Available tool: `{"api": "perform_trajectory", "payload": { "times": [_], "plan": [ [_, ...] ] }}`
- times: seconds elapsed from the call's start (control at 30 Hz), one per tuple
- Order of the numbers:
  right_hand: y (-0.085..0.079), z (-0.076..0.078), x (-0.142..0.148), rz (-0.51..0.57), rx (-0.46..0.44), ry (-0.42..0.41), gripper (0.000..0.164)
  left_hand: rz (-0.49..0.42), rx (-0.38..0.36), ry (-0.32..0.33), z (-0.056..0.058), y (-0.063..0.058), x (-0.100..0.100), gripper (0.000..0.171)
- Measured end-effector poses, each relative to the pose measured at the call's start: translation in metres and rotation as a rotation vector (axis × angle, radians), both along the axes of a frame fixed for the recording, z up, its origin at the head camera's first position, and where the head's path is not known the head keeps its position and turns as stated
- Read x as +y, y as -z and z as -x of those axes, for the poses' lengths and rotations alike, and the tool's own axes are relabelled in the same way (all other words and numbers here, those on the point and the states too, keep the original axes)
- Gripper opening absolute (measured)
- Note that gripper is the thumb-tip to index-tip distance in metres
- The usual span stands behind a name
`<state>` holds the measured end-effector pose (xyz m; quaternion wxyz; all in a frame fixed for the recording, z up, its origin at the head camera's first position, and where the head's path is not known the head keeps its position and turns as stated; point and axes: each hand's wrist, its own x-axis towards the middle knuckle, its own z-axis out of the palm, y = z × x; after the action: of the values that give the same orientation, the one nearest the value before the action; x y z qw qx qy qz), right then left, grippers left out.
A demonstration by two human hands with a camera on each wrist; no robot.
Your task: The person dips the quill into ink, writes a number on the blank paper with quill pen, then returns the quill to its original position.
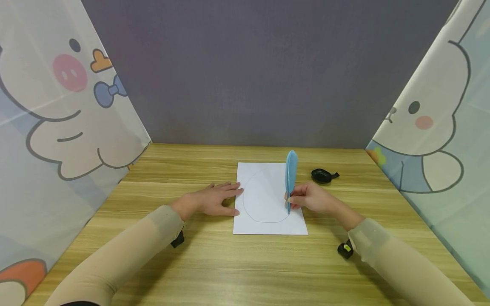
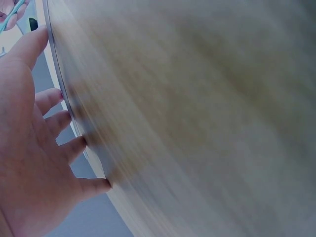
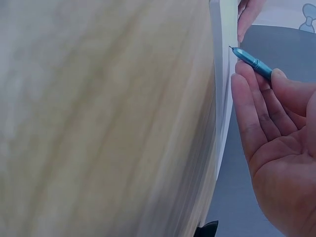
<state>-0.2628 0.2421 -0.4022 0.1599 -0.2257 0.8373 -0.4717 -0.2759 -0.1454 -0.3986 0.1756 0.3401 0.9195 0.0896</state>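
Note:
A white sheet of paper lies on the wooden table, with a pencilled oval drawn on it. My left hand lies flat with straight fingers on the paper's left edge, seen also as the left hand at the sheet's edge. My right hand holds a blue feather pen upright, its tip on the oval's right side. In the right wrist view the right hand pinches the blue pen, whose nib touches the paper.
A small black object lies on the table behind and to the right of the paper. Cartoon-printed curtains close off both sides, and a grey wall stands at the back. Black wrist camera mounts hang under both sleeves.

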Motion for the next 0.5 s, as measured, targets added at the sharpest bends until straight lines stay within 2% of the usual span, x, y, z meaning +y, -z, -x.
{"api": "perform_trajectory", "payload": {
  "times": [0.3, 0.5],
  "plan": [
    [0.0003, 0.0062, 0.0048, 0.032, -0.045, 0.036, 0.024, 0.003, -0.004, -0.002, -0.0003, -0.0011, 0.0008, 0.089],
    [-0.0021, 0.0104, 0.0065, 0.004, -0.022, 0.077, 0.023, 0.004, -0.005, -0.001, 0.0008, -0.0006, 0.0002, 0.09]
  ]
}}
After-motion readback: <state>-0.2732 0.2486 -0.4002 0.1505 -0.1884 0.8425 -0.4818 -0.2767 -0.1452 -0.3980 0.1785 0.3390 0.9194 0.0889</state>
